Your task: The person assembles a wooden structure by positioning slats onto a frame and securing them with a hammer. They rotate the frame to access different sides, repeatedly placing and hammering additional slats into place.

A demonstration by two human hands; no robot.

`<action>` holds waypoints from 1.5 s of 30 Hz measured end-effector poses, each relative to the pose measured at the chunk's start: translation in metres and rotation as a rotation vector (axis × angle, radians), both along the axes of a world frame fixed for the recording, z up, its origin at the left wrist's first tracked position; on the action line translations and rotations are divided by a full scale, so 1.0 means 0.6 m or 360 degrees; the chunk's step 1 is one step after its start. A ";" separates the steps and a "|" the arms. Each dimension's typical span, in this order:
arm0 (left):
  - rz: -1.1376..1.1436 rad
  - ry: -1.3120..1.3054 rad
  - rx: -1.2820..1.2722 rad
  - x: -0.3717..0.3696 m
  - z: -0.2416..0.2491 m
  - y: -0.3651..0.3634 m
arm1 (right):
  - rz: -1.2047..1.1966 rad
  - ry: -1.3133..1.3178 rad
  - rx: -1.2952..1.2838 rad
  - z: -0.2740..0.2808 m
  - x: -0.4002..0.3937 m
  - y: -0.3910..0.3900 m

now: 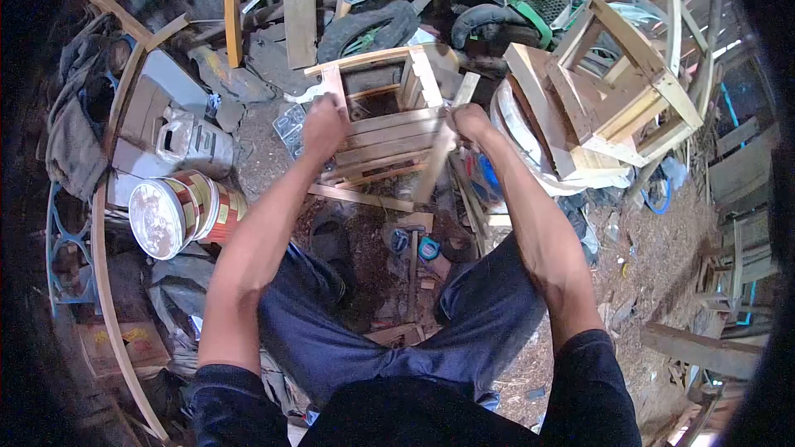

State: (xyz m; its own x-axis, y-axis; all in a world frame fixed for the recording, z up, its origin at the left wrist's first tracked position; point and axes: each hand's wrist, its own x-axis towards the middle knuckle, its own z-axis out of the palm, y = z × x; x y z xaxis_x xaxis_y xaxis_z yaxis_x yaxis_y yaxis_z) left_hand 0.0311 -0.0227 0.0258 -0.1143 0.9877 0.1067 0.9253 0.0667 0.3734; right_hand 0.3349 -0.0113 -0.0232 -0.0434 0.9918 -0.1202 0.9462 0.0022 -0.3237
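Note:
A small slatted wooden frame (389, 134) stands tilted on the ground in front of me, between my two hands. My left hand (325, 126) is closed on its left edge, near a pale upright piece. At the right corner, my right hand (470, 124) is closed on the frame beside a wooden strip (435, 161) that slants down along that side. The fingertips of both hands are partly hidden. Just left of my left hand lies a clear case of small parts (289, 129).
A larger wooden frame (621, 108) rests on a round white container (517, 128) at the right. Paint buckets (157, 219) and a grey jerrycan (195, 142) stand at the left. A tape measure (428, 248) and a hammer (412, 273) lie between my feet. Tyres (368, 29) and green motorcycle parts fill the back.

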 end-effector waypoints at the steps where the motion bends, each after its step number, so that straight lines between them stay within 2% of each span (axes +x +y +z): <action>1: -0.0266 -0.0324 -0.0045 0.017 -0.002 0.005 | 0.0045 0.0316 -0.0188 0.075 -0.021 -0.040; 2: -0.0532 -0.0649 -0.0093 0.036 -0.003 0.002 | -0.0802 0.1235 -0.0379 0.170 -0.071 -0.102; 3: -0.0627 -0.0859 -0.0410 0.060 0.009 -0.015 | -0.0832 0.1715 -0.0374 0.132 -0.071 -0.105; 4: -0.0719 -0.1060 -0.0732 0.084 0.015 -0.036 | -0.0736 0.1762 -0.0361 0.124 -0.077 -0.118; 5: -0.0882 -0.0975 -0.0720 0.108 0.018 -0.057 | -0.0641 0.1810 -0.0351 0.116 -0.082 -0.134; 6: -0.1043 -0.0884 -0.0707 0.125 0.010 -0.077 | -0.0637 0.1657 -0.0450 0.102 -0.078 -0.142; 7: -0.1054 -0.0883 -0.0712 0.136 0.004 -0.098 | -0.0648 0.1659 -0.0445 0.086 -0.069 -0.153; 9: -0.0951 -0.0663 -0.0627 0.144 -0.011 -0.142 | -0.0535 0.1944 -0.0584 0.062 -0.054 -0.178; 10: -0.0953 -0.0658 -0.0623 0.142 -0.028 -0.157 | -0.0593 0.1933 -0.0688 0.070 -0.053 -0.194; 11: -0.1017 -0.0678 -0.0572 0.140 -0.045 -0.170 | -0.0588 0.1936 -0.0681 0.073 -0.060 -0.211; 13: -0.1089 -0.0688 -0.0518 0.134 -0.106 -0.188 | -0.0815 0.2083 -0.0626 0.050 -0.070 -0.243; 14: -0.1024 -0.0755 -0.0631 0.126 -0.150 -0.196 | -0.0821 0.2096 -0.0620 0.010 -0.067 -0.257; 16: -0.0947 -0.0815 -0.0755 0.107 -0.185 -0.216 | -0.1050 0.2452 -0.0549 -0.092 -0.062 -0.286; 17: -0.0932 -0.0673 -0.0963 0.095 -0.193 -0.229 | -0.1359 0.2288 -0.0463 -0.091 -0.082 -0.314; 18: -0.0912 -0.0532 -0.1168 0.086 -0.205 -0.240 | -0.1098 0.1454 -0.0376 -0.103 -0.085 -0.348; 19: -0.0906 -0.0528 -0.1188 0.077 -0.230 -0.250 | -0.0638 0.1638 -0.0108 -0.272 -0.065 -0.366; 21: -0.0704 -0.0421 -0.0976 0.066 -0.309 -0.274 | -0.0402 0.0578 -0.0857 -0.182 -0.086 -0.391; 22: -0.0714 -0.0416 -0.1020 0.063 -0.341 -0.287 | -0.0424 0.0587 -0.0895 -0.235 -0.093 -0.404; 24: -0.0541 -0.0286 -0.0646 0.065 -0.388 -0.298 | 0.0215 -0.0077 -0.1005 -0.325 -0.107 -0.416; 25: -0.0554 -0.0295 -0.0663 0.075 -0.389 -0.293 | 0.0201 -0.0081 -0.1024 -0.321 -0.120 -0.426; 27: -0.1211 0.0380 0.0153 0.095 -0.385 -0.289 | -0.0545 0.0224 -0.0838 -0.311 -0.159 -0.471; 28: -0.1218 0.0368 0.0134 0.106 -0.381 -0.286 | -0.0553 0.0219 -0.0859 -0.332 -0.173 -0.484; 30: -0.1591 0.0465 -0.0369 0.130 -0.375 -0.288 | -0.0256 0.0203 -0.1010 -0.368 -0.199 -0.504; 31: -0.1570 0.0457 -0.0382 0.136 -0.394 -0.295 | -0.0235 0.0196 -0.1023 -0.370 -0.207 -0.511; 33: -0.1209 -0.0085 -0.0759 0.142 -0.429 -0.304 | -0.0506 0.0280 -0.0865 -0.370 -0.216 -0.515; 34: -0.1185 -0.0162 -0.1037 0.138 -0.426 -0.288 | -0.0443 0.0280 -0.0862 -0.378 -0.214 -0.509; 35: -0.1115 -0.0158 -0.1032 0.127 -0.418 -0.287 | -0.0330 0.0175 -0.0887 -0.382 -0.210 -0.504; 36: -0.1169 -0.0052 -0.0787 0.115 -0.381 -0.285 | -0.0209 0.0068 -0.0899 -0.383 -0.210 -0.498; 37: -0.1216 0.0069 -0.0527 0.095 -0.353 -0.276 | -0.0296 0.0083 -0.0614 -0.358 -0.217 -0.497; 38: -0.1137 0.0089 -0.0491 0.068 -0.349 -0.268 | -0.0384 0.0110 -0.0318 -0.331 -0.218 -0.499; 40: -0.1023 0.0424 -0.0106 0.022 -0.347 -0.265 | 0.0689 -0.0443 -0.0578 -0.421 -0.190 -0.484; 41: -0.0947 0.0448 -0.0081 -0.001 -0.326 -0.263 | 0.0755 -0.0451 -0.0525 -0.365 -0.210 -0.465; 42: -0.0726 0.0624 -0.0157 -0.027 -0.300 -0.263 | 0.0006 -0.0017 -0.0452 -0.260 -0.236 -0.454; 43: -0.0506 0.0794 -0.0248 -0.055 -0.272 -0.270 | -0.0736 0.0441 -0.0394 -0.192 -0.263 -0.448; 44: -0.0441 0.0816 -0.0249 -0.086 -0.241 -0.271 | -0.0548 0.0574 -0.0415 -0.194 -0.264 -0.438; 45: -0.0272 0.0651 -0.0613 -0.117 -0.205 -0.256 | -0.0493 0.0587 -0.0405 -0.208 -0.265 -0.428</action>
